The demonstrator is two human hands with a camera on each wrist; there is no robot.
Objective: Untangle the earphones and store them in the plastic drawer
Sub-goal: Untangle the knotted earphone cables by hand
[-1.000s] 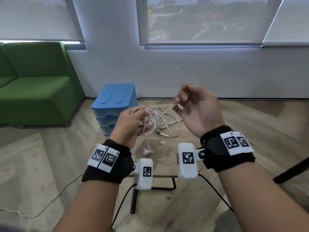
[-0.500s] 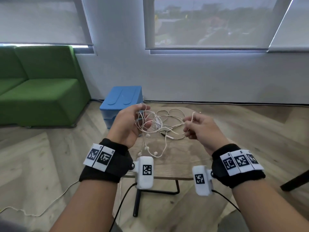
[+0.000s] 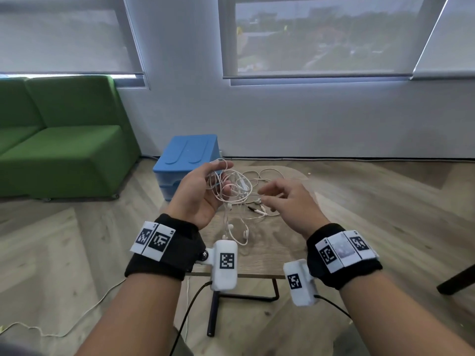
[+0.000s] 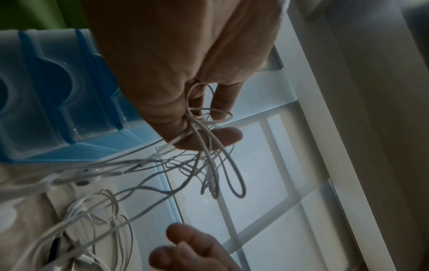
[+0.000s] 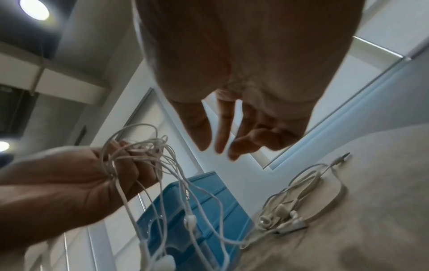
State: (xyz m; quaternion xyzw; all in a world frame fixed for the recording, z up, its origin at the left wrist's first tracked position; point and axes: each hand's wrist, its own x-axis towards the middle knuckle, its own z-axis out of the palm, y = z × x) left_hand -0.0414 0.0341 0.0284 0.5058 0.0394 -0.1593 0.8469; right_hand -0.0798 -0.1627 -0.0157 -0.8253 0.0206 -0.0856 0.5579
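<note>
My left hand (image 3: 205, 191) grips a tangled bundle of white earphones (image 3: 231, 191) above the small wooden table (image 3: 272, 255); its fingers curl round the cords (image 4: 204, 139), and loops and earbuds (image 3: 231, 227) hang down. My right hand (image 3: 280, 196) hovers just right of the bundle with fingers (image 5: 220, 132) spread and relaxed, holding nothing. A second set of white earphones (image 5: 299, 207) lies on the table behind, with its jack (image 5: 343, 157) pointing away. The blue plastic drawer unit (image 3: 190, 160) stands on the floor at the table's far left, its drawers closed.
A green sofa (image 3: 59, 140) stands at the left by the wall. Windows with blinds run along the back. A thin white cable (image 3: 51, 327) trails on the wooden floor at lower left. A dark furniture leg (image 3: 457, 281) shows at the right edge.
My right hand came down from its raised pull, let go of the cord it pinched, and now hovers open beside the bundle. The left hand keeps its hold.
</note>
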